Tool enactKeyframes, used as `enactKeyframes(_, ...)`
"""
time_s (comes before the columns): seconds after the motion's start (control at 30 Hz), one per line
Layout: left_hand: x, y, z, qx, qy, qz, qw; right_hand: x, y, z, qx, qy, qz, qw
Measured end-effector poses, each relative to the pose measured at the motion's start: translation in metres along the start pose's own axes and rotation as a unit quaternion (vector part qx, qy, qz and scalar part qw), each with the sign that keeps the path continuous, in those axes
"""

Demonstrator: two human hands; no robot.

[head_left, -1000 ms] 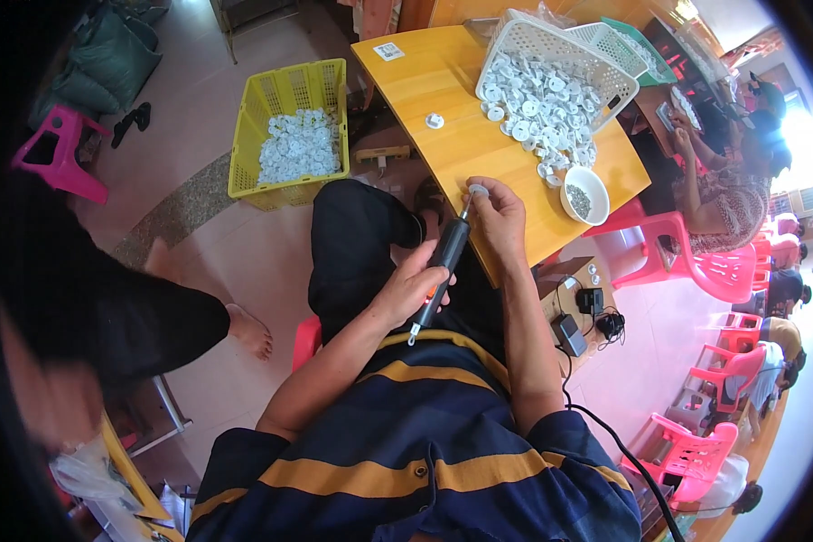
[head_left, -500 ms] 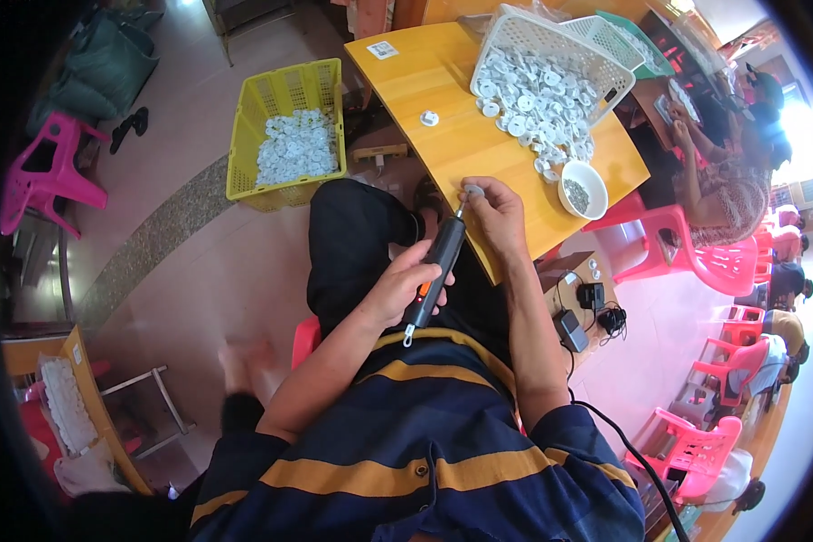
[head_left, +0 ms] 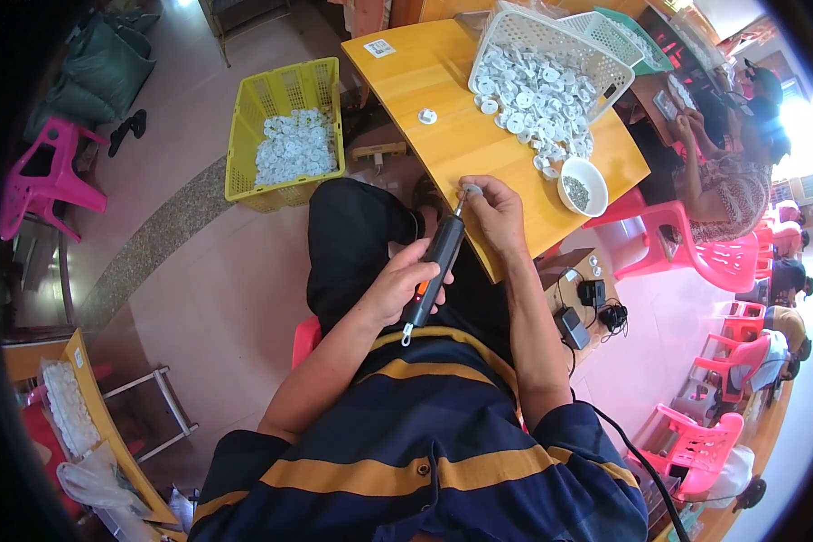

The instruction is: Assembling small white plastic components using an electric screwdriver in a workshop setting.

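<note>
My left hand is wrapped round a black electric screwdriver with an orange switch. Its bit points up and to the right, meeting a small round white plastic part. Thumb and fingers of my right hand pinch that part over the table's near edge; the contact point is partly hidden by the fingers. On the yellow wooden table one loose white part lies alone. A white bowl of small metal screws stands to the right of my right hand.
A white basket on its side spills many white parts onto the table. The yellow crate on the floor holds more. Black power adapters with cables sit on a box at right. Pink chairs and co-workers are beyond.
My hands, the screwdriver and the pinched white part keep nearly the same place. The bare foot seen earlier at lower left no longer shows.
</note>
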State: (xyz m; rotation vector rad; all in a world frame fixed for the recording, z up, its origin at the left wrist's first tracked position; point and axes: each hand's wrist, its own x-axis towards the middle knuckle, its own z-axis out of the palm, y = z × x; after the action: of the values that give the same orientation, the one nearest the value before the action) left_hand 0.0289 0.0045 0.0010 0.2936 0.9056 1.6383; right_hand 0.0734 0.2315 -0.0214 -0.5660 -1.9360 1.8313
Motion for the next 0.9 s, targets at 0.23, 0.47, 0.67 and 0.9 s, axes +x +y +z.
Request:
enactKeyframes(0.23, 0.0003, -0.0005, 0.0004, 0.006, 0.004, -0.002, 1.000, -0.0015, -0.0026, 0.0003, -0.002, -0.004, -0.002, 1.000)
enactKeyframes(0.47, 0.0005, -0.0002, -0.0003, 0.011, 0.007, 0.000, 1.000, -0.0028, -0.0060, 0.0012, -0.010, -0.006, -0.009, 1.000)
enactKeyframes(0.67, 0.0001, 0.0018, 0.0011, 0.013, 0.007, -0.002, 1.000, -0.0025, -0.0032, 0.0007, -0.004, -0.007, -0.011, 1.000)
enactKeyframes(0.9, 0.0001, 0.0007, -0.0003, 0.019, 0.011, 0.003, 1.000, -0.0032, -0.0041, 0.0011, -0.011, -0.009, -0.009, 1.000)
